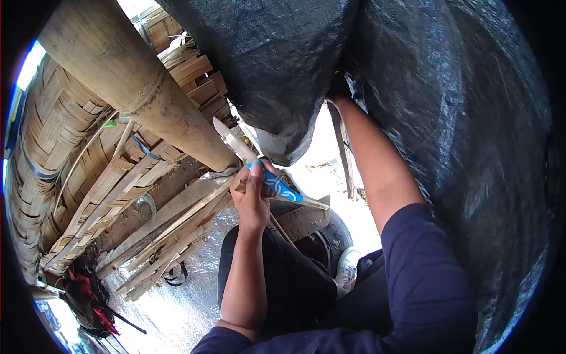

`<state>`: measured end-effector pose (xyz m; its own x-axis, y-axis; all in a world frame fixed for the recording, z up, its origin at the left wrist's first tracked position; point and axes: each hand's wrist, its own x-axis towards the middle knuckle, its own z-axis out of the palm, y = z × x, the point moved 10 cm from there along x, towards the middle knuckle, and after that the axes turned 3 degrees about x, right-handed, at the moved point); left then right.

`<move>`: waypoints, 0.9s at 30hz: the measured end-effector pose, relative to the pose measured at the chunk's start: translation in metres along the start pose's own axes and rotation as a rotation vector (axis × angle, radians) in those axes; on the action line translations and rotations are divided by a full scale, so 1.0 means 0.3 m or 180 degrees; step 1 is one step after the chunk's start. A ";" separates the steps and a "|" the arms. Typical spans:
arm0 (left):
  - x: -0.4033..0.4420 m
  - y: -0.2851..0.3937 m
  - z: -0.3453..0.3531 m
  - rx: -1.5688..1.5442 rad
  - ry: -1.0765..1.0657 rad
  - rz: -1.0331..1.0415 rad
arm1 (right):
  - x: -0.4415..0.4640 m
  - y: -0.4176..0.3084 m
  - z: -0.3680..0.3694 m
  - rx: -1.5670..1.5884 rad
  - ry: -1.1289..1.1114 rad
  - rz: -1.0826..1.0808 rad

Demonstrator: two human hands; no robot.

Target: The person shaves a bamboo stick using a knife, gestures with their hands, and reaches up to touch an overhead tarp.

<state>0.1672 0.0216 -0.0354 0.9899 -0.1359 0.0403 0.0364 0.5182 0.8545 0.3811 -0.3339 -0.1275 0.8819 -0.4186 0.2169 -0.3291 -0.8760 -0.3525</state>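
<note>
My left hand is closed around the blue patterned handle of a knife. The knife's pale blade points up and left, beside a thick bamboo pole. A thin wooden strip also shows by the handle, and a short piece of wood sticks out by my fingers. My right arm reaches up to the dark plastic sheet. The right hand is mostly lost in the shadow and folds of the sheet, so its fingers cannot be made out.
Woven bamboo panels stand at the left. Split bamboo strips lie below the pole on a shiny sheet. A black and red bag is at lower left. A white shoe shows near my legs.
</note>
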 end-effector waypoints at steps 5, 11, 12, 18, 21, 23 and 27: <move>-0.001 -0.046 -0.028 -0.0127 -0.0067 -0.0050 | 0.050 -0.035 0.050 0.0898 0.0875 -0.1070; 0.018 -0.008 -0.009 0.0018 0.0056 0.0054 | -0.144 -0.062 -0.018 0.0807 0.0264 -0.0162; 0.021 -0.008 -0.011 0.0011 0.0073 0.0107 | -0.203 -0.070 -0.058 0.0896 0.0003 0.0241; 0.016 0.007 0.001 -0.0145 -0.0012 0.0047 | -0.524 -0.073 -0.280 0.1121 0.0073 -0.0053; 0.009 0.020 0.023 -0.0182 -0.0247 0.0075 | -0.669 -0.032 -0.427 0.0853 -0.0177 0.0277; 0.004 0.014 0.026 -0.0240 -0.0265 0.0082 | -0.725 0.064 -0.472 0.0744 -0.0272 0.0401; -0.004 0.018 0.027 -0.0250 -0.0270 0.0092 | -0.745 0.252 -0.582 0.1168 -0.0306 -0.0077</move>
<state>0.1652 0.0175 -0.0266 0.9757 -0.1892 0.1109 0.0219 0.5871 0.8092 0.1001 -0.3484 -0.0436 0.9214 -0.3591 0.1488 -0.1804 -0.7341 -0.6546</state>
